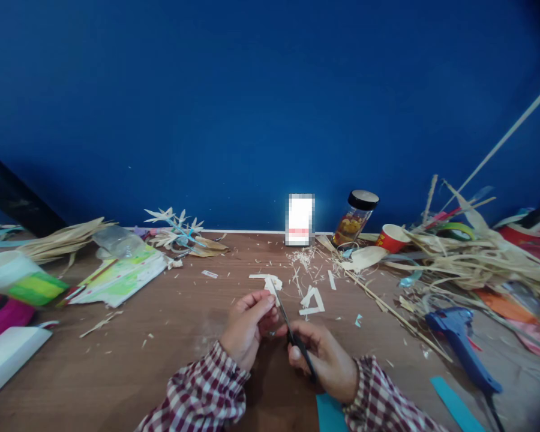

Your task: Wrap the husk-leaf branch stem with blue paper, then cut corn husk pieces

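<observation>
Near the middle of the table, my left hand (252, 321) pinches a small pale piece of dried husk (272, 288) between thumb and fingers. My right hand (321, 354) is wrapped round the black handles of a pair of scissors (300, 350). The scissor blades point up and to the left, up against the pale piece; whether they are cutting into it I cannot tell. Just beyond my hands lie folded pale strips (314, 301) and fine shavings (303, 258). Part of a blue sheet (329, 414) shows below my right wrist.
At right are a blue glue gun (463, 342), a heap of dried husks (468, 258), a red paper cup (391, 238) and a jar with a black lid (356, 217). A paint-stained board (121, 276) and a magenta roll (4, 318) lie left. A blurred bright screen (300, 219) stands by the wall.
</observation>
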`<state>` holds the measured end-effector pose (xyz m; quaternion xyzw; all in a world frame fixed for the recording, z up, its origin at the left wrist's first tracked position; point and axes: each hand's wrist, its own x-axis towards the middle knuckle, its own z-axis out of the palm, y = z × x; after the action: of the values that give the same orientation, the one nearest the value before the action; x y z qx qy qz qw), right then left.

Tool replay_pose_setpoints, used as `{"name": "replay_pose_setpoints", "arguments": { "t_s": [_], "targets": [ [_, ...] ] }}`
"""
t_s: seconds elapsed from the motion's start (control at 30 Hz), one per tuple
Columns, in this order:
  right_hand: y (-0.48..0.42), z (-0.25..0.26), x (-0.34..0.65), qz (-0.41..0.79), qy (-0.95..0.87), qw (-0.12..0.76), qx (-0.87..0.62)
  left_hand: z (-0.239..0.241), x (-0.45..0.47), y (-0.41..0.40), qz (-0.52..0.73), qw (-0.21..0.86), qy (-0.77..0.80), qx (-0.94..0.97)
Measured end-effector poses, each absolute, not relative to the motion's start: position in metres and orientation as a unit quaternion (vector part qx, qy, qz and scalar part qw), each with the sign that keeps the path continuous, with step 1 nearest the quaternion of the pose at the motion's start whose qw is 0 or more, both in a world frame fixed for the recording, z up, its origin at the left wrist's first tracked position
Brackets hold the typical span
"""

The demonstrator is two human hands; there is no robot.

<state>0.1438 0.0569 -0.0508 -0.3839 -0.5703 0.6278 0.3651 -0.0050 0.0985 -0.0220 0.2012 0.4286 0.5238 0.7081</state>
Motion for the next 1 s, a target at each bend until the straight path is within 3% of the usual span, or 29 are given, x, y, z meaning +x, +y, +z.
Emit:
{"name": "replay_pose_setpoints", "arguments": {
  "t_s": [1.0],
  "targets": [
    [0.0569,-0.0535,0.1417,0.601,-0.58,0.37,-0.407,-0.0257,-0.0042,0.0994,0.538,0.697,0.436,0.185]
  ]
}}
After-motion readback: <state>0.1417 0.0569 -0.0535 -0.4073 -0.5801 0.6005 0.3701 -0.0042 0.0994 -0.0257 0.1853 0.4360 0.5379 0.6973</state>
